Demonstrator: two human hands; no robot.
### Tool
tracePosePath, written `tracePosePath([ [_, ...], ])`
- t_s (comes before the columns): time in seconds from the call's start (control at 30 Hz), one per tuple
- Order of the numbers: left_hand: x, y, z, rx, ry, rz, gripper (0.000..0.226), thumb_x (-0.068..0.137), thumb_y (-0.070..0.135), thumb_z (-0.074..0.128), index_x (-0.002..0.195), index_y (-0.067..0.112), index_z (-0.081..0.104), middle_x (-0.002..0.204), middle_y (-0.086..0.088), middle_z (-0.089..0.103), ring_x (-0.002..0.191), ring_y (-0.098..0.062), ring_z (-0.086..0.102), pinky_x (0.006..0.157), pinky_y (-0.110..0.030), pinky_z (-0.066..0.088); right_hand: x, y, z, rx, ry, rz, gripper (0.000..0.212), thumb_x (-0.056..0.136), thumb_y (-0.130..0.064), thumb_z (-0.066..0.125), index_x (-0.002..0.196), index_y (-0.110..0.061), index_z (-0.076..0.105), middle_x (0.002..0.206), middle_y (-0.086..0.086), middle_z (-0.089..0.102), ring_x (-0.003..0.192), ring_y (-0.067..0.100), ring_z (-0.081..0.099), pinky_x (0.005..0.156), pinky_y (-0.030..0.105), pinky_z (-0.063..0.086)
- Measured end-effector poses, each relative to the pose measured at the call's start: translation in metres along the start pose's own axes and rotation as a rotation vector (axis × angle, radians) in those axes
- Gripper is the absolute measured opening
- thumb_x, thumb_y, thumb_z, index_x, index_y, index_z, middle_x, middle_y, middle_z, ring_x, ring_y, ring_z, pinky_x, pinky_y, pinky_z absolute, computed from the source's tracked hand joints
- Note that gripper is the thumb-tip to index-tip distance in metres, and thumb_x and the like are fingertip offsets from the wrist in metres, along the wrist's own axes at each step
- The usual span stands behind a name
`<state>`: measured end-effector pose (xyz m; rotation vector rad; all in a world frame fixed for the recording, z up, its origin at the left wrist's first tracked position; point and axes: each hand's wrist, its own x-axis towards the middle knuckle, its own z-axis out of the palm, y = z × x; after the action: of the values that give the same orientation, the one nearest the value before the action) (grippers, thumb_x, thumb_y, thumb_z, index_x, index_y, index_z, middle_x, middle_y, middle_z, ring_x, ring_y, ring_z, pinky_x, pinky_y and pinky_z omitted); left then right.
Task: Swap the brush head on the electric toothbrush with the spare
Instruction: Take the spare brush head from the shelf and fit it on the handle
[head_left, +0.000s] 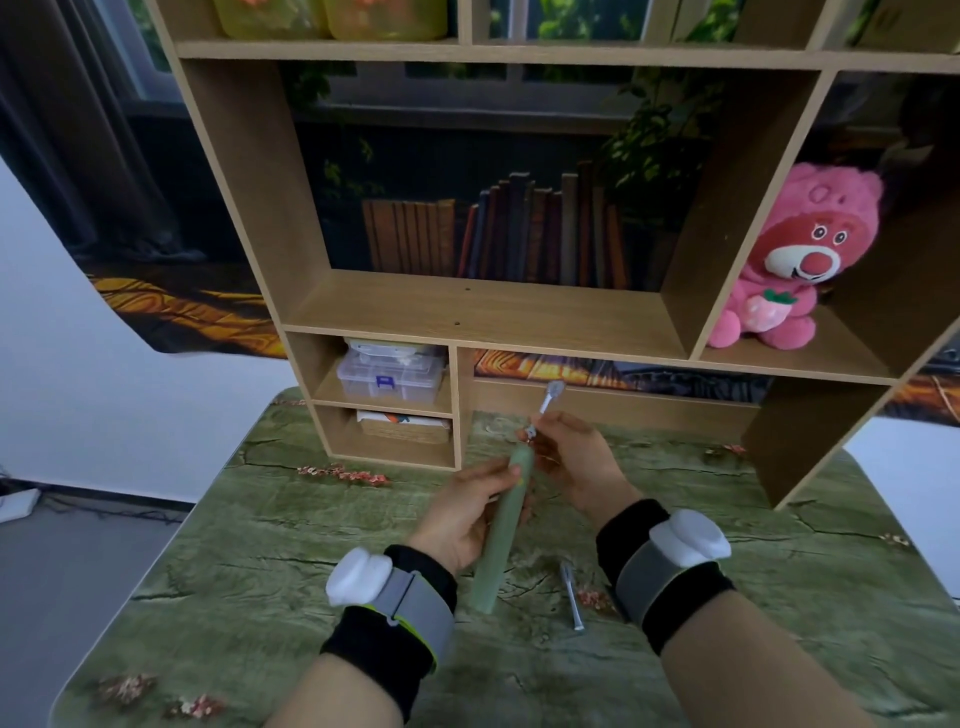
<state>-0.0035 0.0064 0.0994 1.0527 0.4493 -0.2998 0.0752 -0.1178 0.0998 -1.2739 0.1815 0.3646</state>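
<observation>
Left hand: the left hand (465, 512), lower centre of the frame, is wrapped around the toothbrush handle (501, 525) at its upper half, thumb laid along the front.
Toothbrush handle: pale green, tilted, its foot low near the left wrist and its top pointing up and slightly right toward frame centre; held clear above the table (260, 545).
Right hand: the right hand (576, 462), just right of centre, has its fingertips pinched together on the lower stem of the brush head (545, 408).
Brush head: grey-white, slanting up and right from the top of the handle, bristles uppermost; its base sits right at the handle's top. Whether it is seated or loose, cannot tell.
Second brush head: another brush head (571, 597) lies flat on the table below the right wrist, well apart from both hands, untouched.
Wrists: each carries a black cuff with a grey strap and a white device; left wrist device (358, 574), right wrist device (685, 538).
Table: green, with a cracked wood-grain pattern, filling the lower half of the frame.
Shelf unit: a wooden shelf unit (493, 312) stands at the far edge of the table.
Shelf contents: clear plastic boxes (389, 374) in the small left compartment; a pink plush bear (795, 260) sits in the right compartment.
</observation>
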Motion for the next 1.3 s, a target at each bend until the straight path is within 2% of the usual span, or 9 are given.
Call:
tracePosePath([
  [0.27,-0.001,-0.001,-0.004,-0.006,0.015,0.01,0.015,0.083,0.007,0.064,0.098,0.004,0.066,0.079,-0.016,0.066,0.061,-0.024,0.066,0.052,-0.028,0.057,-0.004,-0.001,0.005,-0.232,-0.001,-0.13,0.02,0.089,-0.018,0.064,0.069,-0.019,0.062,0.06,-0.006,0.069,0.047,0.002,0.054,0.046,0.014,0.04],
  [0.4,-0.001,0.0,-0.005,-0.002,0.041,0.021,0.014,0.083,0.008,0.065,0.095,0.002,0.067,0.078,-0.018,0.065,0.066,-0.027,0.063,0.053,-0.029,0.057,-0.006,0.002,0.006,-0.254,-0.013,-0.136,0.024,0.086,-0.018,0.068,0.063,-0.019,0.062,0.052,-0.009,0.062,0.048,0.004,0.051,0.046,0.015,0.039],
  [0.5,0.001,0.001,-0.006,-0.001,0.059,0.028,0.014,0.082,0.007,0.067,0.094,0.0,0.067,0.078,-0.018,0.066,0.069,-0.028,0.064,0.057,-0.031,0.056,-0.007,0.004,0.006,-0.272,-0.013,-0.136,0.026,0.085,-0.019,0.069,0.06,-0.02,0.062,0.058,-0.006,0.061,0.053,0.005,0.051,0.046,0.012,0.039],
  [0.6,0.002,0.001,-0.007,-0.011,0.063,0.031,0.013,0.081,0.007,0.068,0.092,0.001,0.067,0.076,-0.018,0.069,0.07,-0.03,0.065,0.056,-0.031,0.057,-0.007,0.002,0.006,-0.276,-0.01,-0.115,0.023,0.084,-0.02,0.07,0.062,-0.02,0.063,0.066,-0.002,0.063,0.056,0.007,0.052,0.049,0.017,0.039],
  [0.73,0.004,0.004,-0.006,-0.029,0.04,0.044,0.017,0.082,0.011,0.067,0.094,-0.002,0.066,0.071,-0.017,0.071,0.07,-0.03,0.063,0.07,-0.038,0.053,-0.004,-0.002,0.009,-0.277,-0.039,-0.1,0.018,0.083,-0.016,0.071,0.066,-0.018,0.065,0.055,-0.005,0.062,0.05,0.007,0.053,0.043,0.014,0.041],
  [0.8,0.004,0.005,-0.005,-0.036,0.019,0.038,0.023,0.084,0.014,0.066,0.098,-0.004,0.064,0.073,-0.017,0.071,0.07,-0.03,0.064,0.072,-0.038,0.054,-0.002,-0.005,0.01,-0.276,-0.017,-0.111,0.019,0.082,-0.014,0.072,0.064,-0.017,0.065,0.053,-0.005,0.062,0.047,0.006,0.054,0.043,0.013,0.042],
  [1.0,-0.001,0.006,0.0,0.046,-0.097,-0.033,0.036,0.086,0.024,0.065,0.108,-0.004,0.062,0.079,-0.016,0.074,0.062,-0.022,0.068,0.055,-0.029,0.058,0.009,-0.015,0.008,-0.176,0.093,-0.089,0.018,0.083,-0.005,0.07,0.066,-0.01,0.068,0.047,-0.003,0.062,0.044,0.01,0.052,0.041,0.016,0.043],
  [1.13,-0.003,0.006,0.0,0.132,-0.12,-0.016,0.029,0.088,0.026,0.061,0.104,0.003,0.065,0.068,-0.008,0.068,0.046,-0.015,0.056,0.044,-0.023,0.048,0.016,-0.021,0.004,-0.14,0.126,-0.056,0.013,0.083,-0.007,0.07,0.071,-0.009,0.07,0.058,0.005,0.065,0.048,0.014,0.056,0.043,0.02,0.046],
  [1.3,0.0,0.008,0.002,0.178,-0.097,0.044,0.029,0.09,0.025,0.058,0.107,0.003,0.063,0.062,-0.005,0.062,0.043,-0.014,0.05,0.04,-0.021,0.043,0.02,-0.029,0.005,-0.064,0.128,-0.077,0.017,0.085,-0.007,0.068,0.069,-0.008,0.067,0.057,0.005,0.062,0.04,0.008,0.055,0.04,0.017,0.045],
])
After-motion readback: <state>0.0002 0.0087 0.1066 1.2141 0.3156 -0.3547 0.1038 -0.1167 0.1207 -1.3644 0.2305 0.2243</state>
